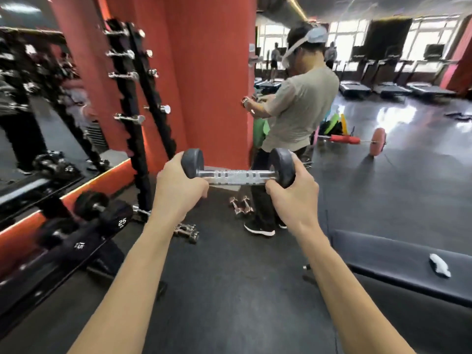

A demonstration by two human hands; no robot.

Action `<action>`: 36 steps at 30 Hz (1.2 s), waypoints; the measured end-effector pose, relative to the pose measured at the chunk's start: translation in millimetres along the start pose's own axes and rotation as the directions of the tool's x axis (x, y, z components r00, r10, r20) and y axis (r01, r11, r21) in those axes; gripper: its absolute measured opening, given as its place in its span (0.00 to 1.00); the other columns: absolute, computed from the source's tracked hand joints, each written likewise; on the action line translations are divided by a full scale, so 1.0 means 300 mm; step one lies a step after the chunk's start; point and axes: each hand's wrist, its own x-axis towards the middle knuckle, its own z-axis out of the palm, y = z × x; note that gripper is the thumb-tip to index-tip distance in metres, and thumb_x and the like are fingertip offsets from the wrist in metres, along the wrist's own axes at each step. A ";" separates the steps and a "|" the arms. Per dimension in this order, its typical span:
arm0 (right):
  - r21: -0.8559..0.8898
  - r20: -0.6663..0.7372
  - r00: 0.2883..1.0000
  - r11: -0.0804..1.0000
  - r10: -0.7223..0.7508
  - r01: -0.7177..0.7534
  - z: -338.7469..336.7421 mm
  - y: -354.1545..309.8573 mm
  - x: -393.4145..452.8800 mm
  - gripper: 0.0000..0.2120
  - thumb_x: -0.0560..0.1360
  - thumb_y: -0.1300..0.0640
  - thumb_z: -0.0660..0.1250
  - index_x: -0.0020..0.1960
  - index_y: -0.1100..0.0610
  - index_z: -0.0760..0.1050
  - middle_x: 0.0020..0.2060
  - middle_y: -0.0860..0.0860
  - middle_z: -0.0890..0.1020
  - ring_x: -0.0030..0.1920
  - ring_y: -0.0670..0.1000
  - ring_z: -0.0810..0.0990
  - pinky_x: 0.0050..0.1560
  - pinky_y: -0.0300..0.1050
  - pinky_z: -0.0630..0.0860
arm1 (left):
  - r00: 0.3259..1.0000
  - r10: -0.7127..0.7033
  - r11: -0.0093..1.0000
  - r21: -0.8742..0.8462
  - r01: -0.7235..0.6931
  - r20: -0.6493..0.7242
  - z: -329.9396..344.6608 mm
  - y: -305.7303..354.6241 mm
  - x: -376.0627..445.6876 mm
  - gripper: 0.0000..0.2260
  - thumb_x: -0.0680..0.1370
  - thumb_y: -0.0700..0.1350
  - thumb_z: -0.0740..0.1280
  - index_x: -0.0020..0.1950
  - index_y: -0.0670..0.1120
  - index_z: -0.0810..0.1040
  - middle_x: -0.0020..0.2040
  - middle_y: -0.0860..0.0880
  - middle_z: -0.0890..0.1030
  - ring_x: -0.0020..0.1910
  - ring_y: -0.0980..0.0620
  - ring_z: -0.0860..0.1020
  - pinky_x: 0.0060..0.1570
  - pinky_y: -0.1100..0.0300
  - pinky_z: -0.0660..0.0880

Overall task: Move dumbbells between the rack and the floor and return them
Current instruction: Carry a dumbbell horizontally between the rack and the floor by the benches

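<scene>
At the centre of the frame, a dumbbell [238,172] held level in mid-air, clear of both rack and floor, chrome knurled handle bare between two black heads. Left hand [178,186] wrapped around the left head, fingers curled under it beside the handle; right hand [293,192] cupping the right head, thumb over the top and fingers underneath. To the lower left, a low rack [84,249] carrying larger black dumbbells, one marked 25. Further up the left side, a tall upright rack [139,98] with chrome dumbbells on its pegs. On the floor [229,290] near the foot of that rack, small chrome dumbbells [187,232] lying loose, and another pair [240,204] beside the shoes of a person [298,108] in a grey shirt. Lower right, a padded bench [383,256] with a white cloth [439,265] on it. Judging by this, somewhere mid-carry: one weight in transit, direction hard to tell, possibly heading back to a rack, with the loose floor pieces apparently still to be returned.
</scene>
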 end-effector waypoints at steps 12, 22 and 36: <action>0.310 0.431 0.874 0.947 -0.223 0.088 0.815 -0.129 0.212 0.25 0.73 0.69 0.70 0.68 0.55 0.77 0.51 0.47 0.85 0.44 0.35 0.79 0.42 0.24 0.71 | 0.874 -0.209 0.971 0.012 0.238 -0.439 -0.490 -0.294 0.314 0.29 0.64 0.30 0.71 0.63 0.47 0.80 0.45 0.49 0.80 0.39 0.48 0.77 0.33 0.60 0.72; 0.428 0.614 0.735 0.904 -0.288 -0.003 1.506 -0.304 0.174 0.30 0.73 0.66 0.70 0.73 0.50 0.75 0.49 0.46 0.85 0.38 0.39 0.79 0.36 0.29 0.74 | 0.705 -0.258 0.932 0.022 0.362 -0.660 -0.952 -0.569 0.485 0.22 0.66 0.31 0.72 0.57 0.47 0.79 0.42 0.48 0.78 0.36 0.50 0.73 0.32 0.61 0.68; 0.505 0.645 0.697 0.859 -0.313 -0.082 2.480 -0.613 -0.003 0.32 0.74 0.68 0.71 0.76 0.54 0.73 0.52 0.43 0.84 0.44 0.28 0.79 0.43 0.23 0.74 | 0.636 -0.263 0.932 -0.021 0.362 -0.725 -1.710 -1.037 0.842 0.26 0.65 0.27 0.70 0.58 0.50 0.80 0.43 0.48 0.80 0.40 0.49 0.76 0.37 0.59 0.72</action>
